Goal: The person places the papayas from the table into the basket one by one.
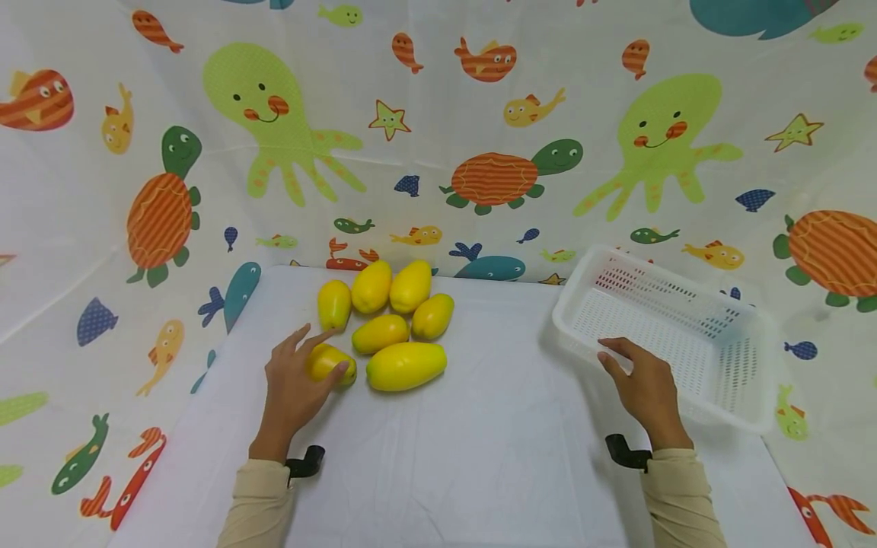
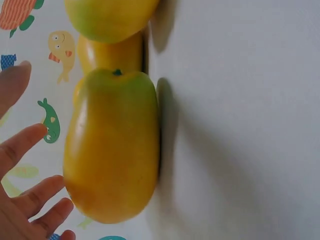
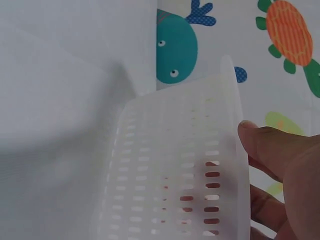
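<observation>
Several yellow papayas point(image 1: 406, 367) lie grouped on the left part of the white table. My left hand point(image 1: 296, 380) is at the leftmost near papaya point(image 1: 330, 364), thumb and fingers spread along either side of it. In the left wrist view, straight fingers point(image 2: 42, 195) reach a large papaya's side point(image 2: 112, 150); whether they press on it is unclear. On the right stands a white perforated plastic basket point(image 1: 685, 396). My right hand point(image 1: 644, 384) holds its near rim, with the thumb point(image 3: 265, 145) at the edge and fingers partly seen through the slots.
The table point(image 1: 473, 457) wears a white cloth. Behind it hangs a curtain point(image 1: 425, 99) printed with sea animals. A black wrist mount point(image 1: 306, 462) sits on the left wrist and another mount point(image 1: 626, 453) on the right one.
</observation>
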